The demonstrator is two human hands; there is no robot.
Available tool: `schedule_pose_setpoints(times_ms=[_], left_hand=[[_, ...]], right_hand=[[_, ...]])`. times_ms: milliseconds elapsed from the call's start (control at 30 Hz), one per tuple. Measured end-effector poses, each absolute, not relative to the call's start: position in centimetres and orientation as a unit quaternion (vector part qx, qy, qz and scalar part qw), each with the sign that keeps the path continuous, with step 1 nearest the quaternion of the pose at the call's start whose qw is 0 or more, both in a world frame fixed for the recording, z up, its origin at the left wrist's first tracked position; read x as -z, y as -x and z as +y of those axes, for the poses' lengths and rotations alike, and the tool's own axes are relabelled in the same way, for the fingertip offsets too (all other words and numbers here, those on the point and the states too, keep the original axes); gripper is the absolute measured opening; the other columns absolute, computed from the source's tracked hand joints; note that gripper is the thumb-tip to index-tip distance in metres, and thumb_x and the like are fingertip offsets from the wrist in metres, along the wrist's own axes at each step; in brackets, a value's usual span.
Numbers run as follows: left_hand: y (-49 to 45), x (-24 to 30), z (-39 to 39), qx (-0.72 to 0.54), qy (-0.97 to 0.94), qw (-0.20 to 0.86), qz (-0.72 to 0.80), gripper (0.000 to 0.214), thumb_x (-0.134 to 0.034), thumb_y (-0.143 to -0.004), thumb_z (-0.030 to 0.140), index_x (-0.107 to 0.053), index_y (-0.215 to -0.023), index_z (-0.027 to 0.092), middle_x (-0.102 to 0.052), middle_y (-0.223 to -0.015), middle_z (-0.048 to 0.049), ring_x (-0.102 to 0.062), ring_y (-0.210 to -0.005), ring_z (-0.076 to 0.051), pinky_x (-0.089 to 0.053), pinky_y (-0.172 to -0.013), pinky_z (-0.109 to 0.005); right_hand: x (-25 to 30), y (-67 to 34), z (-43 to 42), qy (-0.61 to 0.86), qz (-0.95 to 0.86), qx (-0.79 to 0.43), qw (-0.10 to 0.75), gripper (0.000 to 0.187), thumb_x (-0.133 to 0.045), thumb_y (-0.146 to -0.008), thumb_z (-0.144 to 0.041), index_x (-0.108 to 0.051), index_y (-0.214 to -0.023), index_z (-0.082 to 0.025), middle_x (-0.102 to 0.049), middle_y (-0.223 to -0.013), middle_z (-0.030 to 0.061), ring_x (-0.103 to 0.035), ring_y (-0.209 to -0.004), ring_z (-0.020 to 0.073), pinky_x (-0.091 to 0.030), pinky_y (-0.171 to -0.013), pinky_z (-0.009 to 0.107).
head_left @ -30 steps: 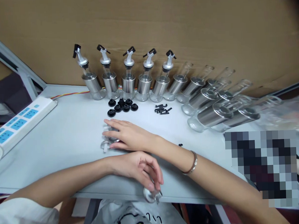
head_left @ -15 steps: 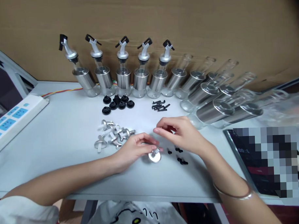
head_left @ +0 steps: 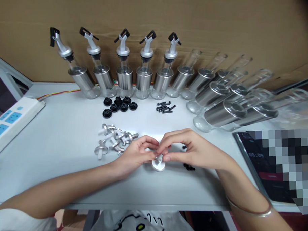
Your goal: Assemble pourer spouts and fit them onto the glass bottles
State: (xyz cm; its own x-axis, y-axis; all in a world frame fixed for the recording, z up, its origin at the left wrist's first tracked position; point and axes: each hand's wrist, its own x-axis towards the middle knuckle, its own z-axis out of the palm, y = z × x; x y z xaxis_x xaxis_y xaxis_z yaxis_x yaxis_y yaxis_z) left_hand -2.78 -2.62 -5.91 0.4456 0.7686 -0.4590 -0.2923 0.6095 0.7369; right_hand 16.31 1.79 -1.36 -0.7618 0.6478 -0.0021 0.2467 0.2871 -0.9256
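At the table's near middle, both hands meet on a silver spout [head_left: 158, 165]

The left hand [head_left: 137, 153] is partly curled, thumb and fingertips closed on the spout, whose round base faces near. From the right, the right hand [head_left: 192, 149] bends its thumb and fingers to the spout's upper end; whether it pinches the spout or some small part is hidden.

Small black pieces [head_left: 189, 167] lie beside and partly behind the right hand. Left of the hands, more silver spouts [head_left: 115, 142] lie in a loose cluster on the white table [head_left: 68, 122]. Farther off sit black stoppers [head_left: 115, 107] and, to their right, thin black levers [head_left: 164, 108]. Along the far side stand five spouted bottles [head_left: 124, 79], with open-necked bottles [head_left: 216, 93] to the right. A power strip [head_left: 15, 122] lies far left, a dark-screened device [head_left: 256, 165] near right.
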Motion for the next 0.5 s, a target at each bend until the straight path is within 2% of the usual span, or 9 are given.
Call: schedule_pose_setpoints(times_ms=[167, 233, 300, 400, 500], left_hand=[[2.9, 5.7, -2.5, -0.316, -0.292, 0.808, 0.403, 0.049, -0.079, -0.070, 0.025, -0.048, -0.107, 0.019, -0.066, -0.093, -0.0031, -0.068, -0.075, -0.015, -0.047, -0.071, -0.028], [2.9, 5.7, -2.7, -0.322, -0.300, 0.807, 0.395, 0.044, -0.072, -0.079, 0.032, -0.042, -0.110, 0.021, -0.064, -0.095, -0.0030, -0.070, -0.071, -0.016, -0.050, -0.073, -0.032], [2.9, 5.9, -3.2, -0.346, -0.319, 0.792, 0.388, 0.031, -0.059, -0.088, 0.036, -0.039, -0.107, 0.022, -0.061, -0.097, -0.0026, -0.071, -0.072, -0.016, -0.051, -0.078, -0.036], [2.9, 6.5, -4.3, -0.381, -0.407, 0.739, 0.378, 0.019, -0.053, -0.091, 0.027, -0.036, -0.098, 0.023, -0.056, -0.101, -0.0022, -0.070, -0.087, -0.017, -0.050, -0.087, -0.037], [3.1, 7.0, -5.1, -0.384, -0.542, 0.651, 0.368, 0.027, -0.057, -0.088, 0.019, -0.035, -0.103, 0.025, -0.051, -0.112, -0.0043, -0.063, -0.103, -0.018, -0.049, -0.091, -0.037]], right_hand=[[1.3, -16.1, 1.6, 0.281, -0.787, -0.516, 0.190, 0.008, -0.068, -0.084, -0.023, -0.074, -0.084, -0.017, -0.072, -0.078, 0.0031, -0.065, -0.070, 0.0126, -0.050, -0.069, 0.024], [1.2, -16.0, 1.6, 0.307, -0.783, -0.501, 0.203, 0.009, -0.066, -0.085, -0.024, -0.073, -0.083, -0.017, -0.072, -0.076, 0.0027, -0.065, -0.069, 0.0128, -0.049, -0.068, 0.024], [1.3, -16.1, 1.6, 0.335, -0.778, -0.481, 0.228, 0.009, -0.067, -0.085, -0.024, -0.073, -0.083, -0.017, -0.072, -0.077, 0.0024, -0.065, -0.069, 0.0128, -0.049, -0.068, 0.024], [1.5, -16.0, 1.7, 0.369, -0.768, -0.452, 0.263, 0.008, -0.069, -0.083, -0.024, -0.073, -0.078, -0.018, -0.072, -0.075, 0.0015, -0.064, -0.068, 0.0127, -0.048, -0.066, 0.023], [1.8, -15.8, 1.7, 0.399, -0.745, -0.448, 0.293, 0.008, -0.069, -0.081, -0.022, -0.072, -0.076, -0.018, -0.072, -0.074, 0.0012, -0.064, -0.068, 0.0132, -0.048, -0.066, 0.024]])
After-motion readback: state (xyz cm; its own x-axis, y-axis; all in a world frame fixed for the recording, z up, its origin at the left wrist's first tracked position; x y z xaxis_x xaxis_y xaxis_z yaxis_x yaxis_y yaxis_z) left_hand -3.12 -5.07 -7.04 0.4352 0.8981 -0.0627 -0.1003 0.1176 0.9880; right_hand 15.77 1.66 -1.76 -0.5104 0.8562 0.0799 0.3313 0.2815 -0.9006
